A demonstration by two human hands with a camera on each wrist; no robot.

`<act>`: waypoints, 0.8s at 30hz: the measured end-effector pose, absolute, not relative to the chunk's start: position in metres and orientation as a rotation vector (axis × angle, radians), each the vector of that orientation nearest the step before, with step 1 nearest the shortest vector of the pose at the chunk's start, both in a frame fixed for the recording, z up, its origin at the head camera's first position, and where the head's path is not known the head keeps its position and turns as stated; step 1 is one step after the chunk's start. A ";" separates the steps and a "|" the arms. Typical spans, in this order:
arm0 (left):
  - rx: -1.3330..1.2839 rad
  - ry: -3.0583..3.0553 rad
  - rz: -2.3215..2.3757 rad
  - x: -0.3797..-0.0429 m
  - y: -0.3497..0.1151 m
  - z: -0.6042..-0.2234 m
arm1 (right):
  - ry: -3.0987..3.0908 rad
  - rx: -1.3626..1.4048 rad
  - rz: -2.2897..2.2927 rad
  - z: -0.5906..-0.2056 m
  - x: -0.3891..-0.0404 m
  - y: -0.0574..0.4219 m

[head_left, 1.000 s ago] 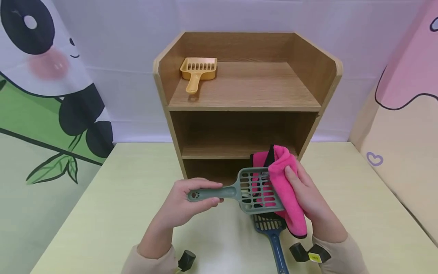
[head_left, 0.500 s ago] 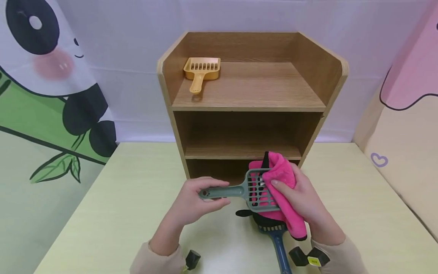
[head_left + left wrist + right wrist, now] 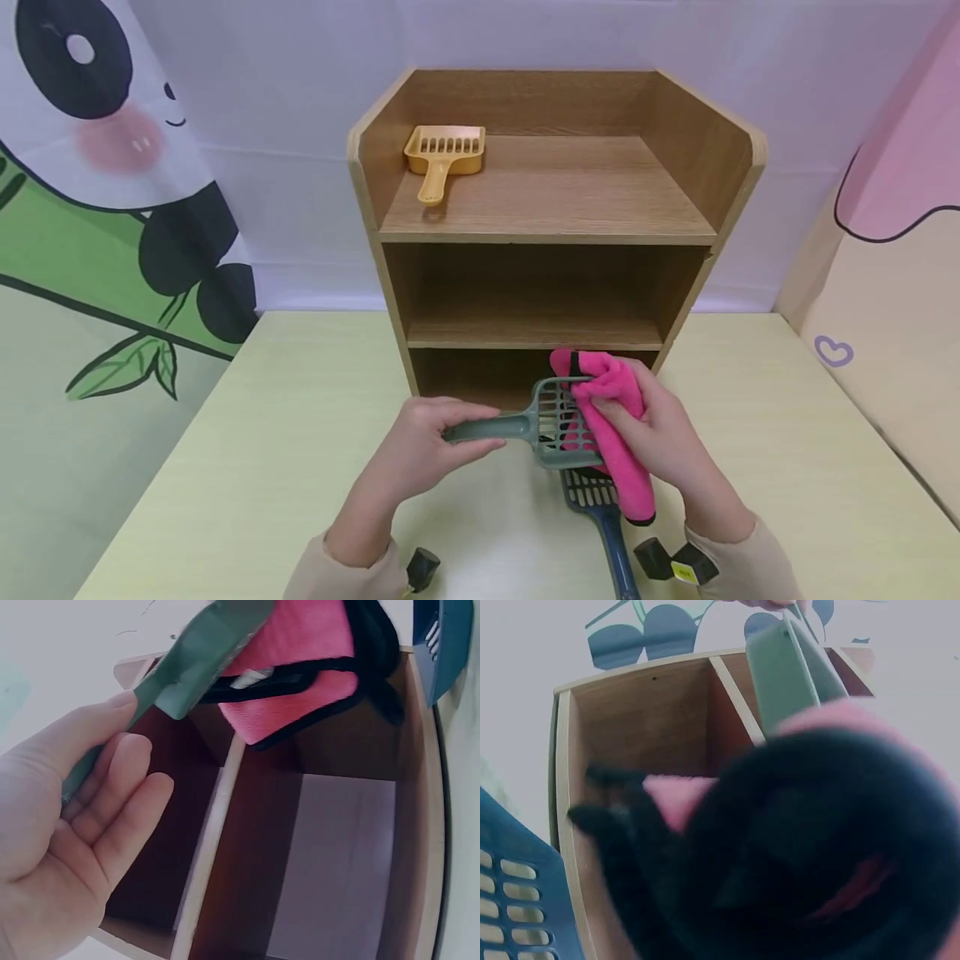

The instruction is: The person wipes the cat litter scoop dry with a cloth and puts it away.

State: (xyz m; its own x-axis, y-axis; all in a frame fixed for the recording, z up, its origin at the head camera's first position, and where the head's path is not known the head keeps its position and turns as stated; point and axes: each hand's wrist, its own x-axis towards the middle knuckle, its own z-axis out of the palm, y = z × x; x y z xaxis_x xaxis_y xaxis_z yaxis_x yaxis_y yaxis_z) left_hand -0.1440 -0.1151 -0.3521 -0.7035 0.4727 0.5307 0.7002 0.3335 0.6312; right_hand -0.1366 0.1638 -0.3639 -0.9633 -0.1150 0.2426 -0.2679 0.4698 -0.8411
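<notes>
- And it's wiping, by the look of it: pink cloth (image 3: 617, 458) folded over the slotted end of the green-grey scoop (image 3: 528, 427), in front of the wooden shelf (image 3: 555, 192).
- Left hand (image 3: 431, 446) pinches the scoop's handle between thumb and fingers.
- Right hand (image 3: 663, 425) clamps the cloth, thumb on top, other fingers mostly hidden!
- Next, I'd judge, calls for a steady handle while the cloth works across those slots.

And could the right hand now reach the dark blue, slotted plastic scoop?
Probably yes: the blue scoop lies near the right hand, handle uncovered, but that hand may first need to release the pink, black-edged cloth.
</notes>
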 end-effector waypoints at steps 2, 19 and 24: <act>-1.066 -2.356 -1.286 -0.143 -0.117 -0.351 | -2.573 0.379 1.449 -0.364 -0.135 0.163; -1.081 -2.269 -1.738 -0.140 -0.119 -0.350 | -2.564 0.301 1.892 -0.354 -0.132 0.169; -1.015 -2.337 -1.873 -0.142 -0.117 -0.351 | -2.607 0.380 1.773 -0.357 -0.133 0.171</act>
State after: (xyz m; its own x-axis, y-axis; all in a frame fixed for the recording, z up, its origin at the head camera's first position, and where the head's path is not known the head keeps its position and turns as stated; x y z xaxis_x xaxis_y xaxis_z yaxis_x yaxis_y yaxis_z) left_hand -0.1418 -0.1167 -0.3508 -0.7939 0.4868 0.3645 0.4617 0.0925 0.8822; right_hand -0.1330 0.1707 -0.3566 -0.9708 -0.2153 0.1058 -0.1774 0.3478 -0.9206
